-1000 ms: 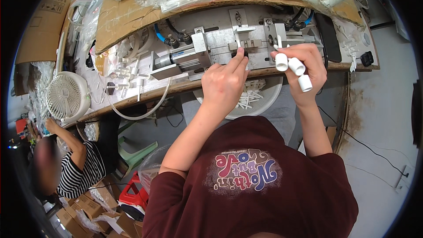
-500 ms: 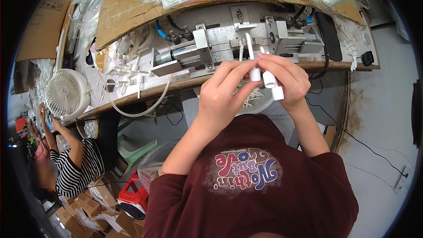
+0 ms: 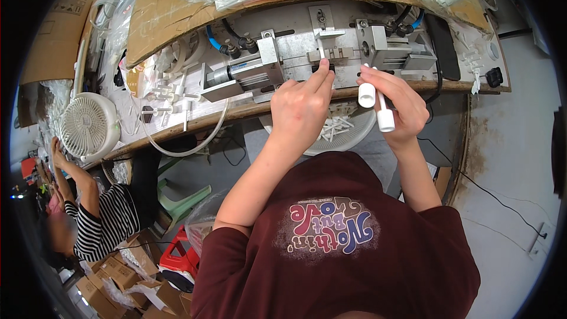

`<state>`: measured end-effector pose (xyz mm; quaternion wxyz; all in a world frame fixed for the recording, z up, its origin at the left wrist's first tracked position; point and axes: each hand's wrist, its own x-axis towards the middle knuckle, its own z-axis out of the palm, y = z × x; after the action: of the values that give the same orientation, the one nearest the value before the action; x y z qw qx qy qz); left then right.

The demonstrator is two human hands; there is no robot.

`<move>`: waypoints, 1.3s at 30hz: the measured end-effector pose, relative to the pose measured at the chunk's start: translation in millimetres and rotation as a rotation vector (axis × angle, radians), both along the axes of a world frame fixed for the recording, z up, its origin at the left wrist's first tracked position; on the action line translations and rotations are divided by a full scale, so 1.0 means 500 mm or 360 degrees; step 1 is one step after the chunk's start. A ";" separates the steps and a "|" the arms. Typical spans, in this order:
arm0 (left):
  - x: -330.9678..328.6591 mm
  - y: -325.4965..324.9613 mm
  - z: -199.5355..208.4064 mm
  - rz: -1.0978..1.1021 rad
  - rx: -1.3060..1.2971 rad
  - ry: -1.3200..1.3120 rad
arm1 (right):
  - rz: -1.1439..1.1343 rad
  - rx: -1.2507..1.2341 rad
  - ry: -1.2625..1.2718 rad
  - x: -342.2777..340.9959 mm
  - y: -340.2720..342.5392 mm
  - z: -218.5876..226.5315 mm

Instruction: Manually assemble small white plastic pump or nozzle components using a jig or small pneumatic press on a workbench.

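Head view, from where I stand: far off to the left of the person's left hand, a cardboard box (image 3: 56,41) sits by the bench's end, and nearer comes a round white fan (image 3: 88,127). Below the fan, well away from that hand, a co-worker in a striped top (image 3: 109,221) sits with an arm raised. Closer to the left hand, white branched plastic pieces (image 3: 168,105) lie on the bench, then a metal cylinder unit (image 3: 251,74) just left of the knuckles.

Next is the left hand (image 3: 299,109) itself, its index and middle fingers stretched out side by side to a small metal fixture (image 3: 338,54). A thin white piece shows just past the fingertips; the thumb is hidden, so I can't tell whether anything is pinched there. Under and between the two hands, a white basket (image 3: 359,137) holds loose white sticks (image 3: 338,127).

On the right, the right hand (image 3: 401,106) is closed on white capped sticks (image 3: 385,120), two of whose caps hang out toward the left hand, open ends showing. Beyond its fingertips stands a second cylinder unit (image 3: 397,53), and farther right lies a flat black slab (image 3: 443,50).
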<state>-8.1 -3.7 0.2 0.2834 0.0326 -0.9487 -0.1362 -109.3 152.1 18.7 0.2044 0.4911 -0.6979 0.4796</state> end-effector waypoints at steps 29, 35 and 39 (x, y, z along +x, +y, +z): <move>0.003 -0.001 0.018 -0.0009 0.0036 -0.0128 | 0.0123 -0.0127 -0.0434 0.013 0.003 0.008; 0.006 -0.005 0.005 -0.0033 0.0132 -0.0064 | 0.0090 0.0174 -0.0500 0.033 0.007 0.019; 0.007 -0.006 0.006 -0.0032 0.0147 -0.0035 | 0.0041 0.0276 -0.0268 0.031 0.004 0.014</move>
<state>-4.7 -6.9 3.2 0.2698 0.0376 -0.9448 -0.1822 -93.6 154.2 25.5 0.0956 0.4738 -0.7450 0.4597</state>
